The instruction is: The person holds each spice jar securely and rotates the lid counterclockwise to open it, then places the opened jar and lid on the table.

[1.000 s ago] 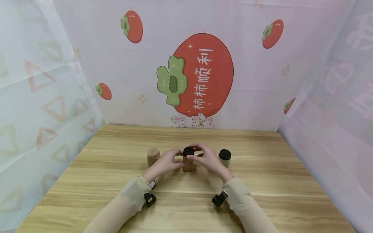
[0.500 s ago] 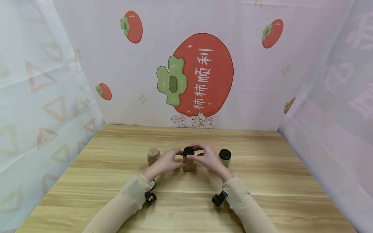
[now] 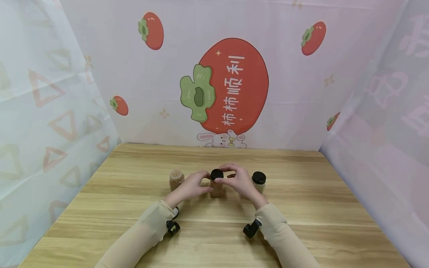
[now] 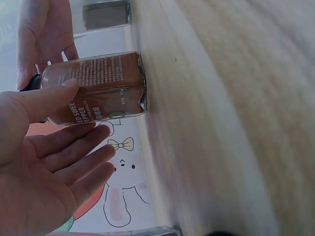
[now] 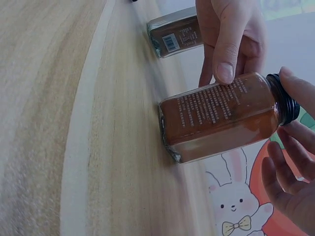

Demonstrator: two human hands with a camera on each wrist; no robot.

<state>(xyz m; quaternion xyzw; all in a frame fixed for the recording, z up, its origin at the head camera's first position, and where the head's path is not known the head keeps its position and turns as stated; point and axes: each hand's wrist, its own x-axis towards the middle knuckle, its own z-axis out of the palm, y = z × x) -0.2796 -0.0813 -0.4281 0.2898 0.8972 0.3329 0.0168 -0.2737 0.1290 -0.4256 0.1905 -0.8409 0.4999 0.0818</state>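
Creased cloth backdrop (image 3: 295, 123), persimmon-printed, is set behind a wood-grain table (image 3: 214, 245). Squarish glass jar (image 3: 216, 191) of red-brown powder is seen upright on it, mid-table; its body is held between thumb and fingers by the left hand (image 3: 192, 185), its round black cap (image 5: 282, 99) pinched by the right hand (image 3: 242, 182). Left-side jar (image 3: 176, 182) (perforated top exposed) and black-capped right-side jar (image 3: 259, 180) are partly hidden by the wrists; front lettering is partly covered by the left thumb (image 4: 55, 98).
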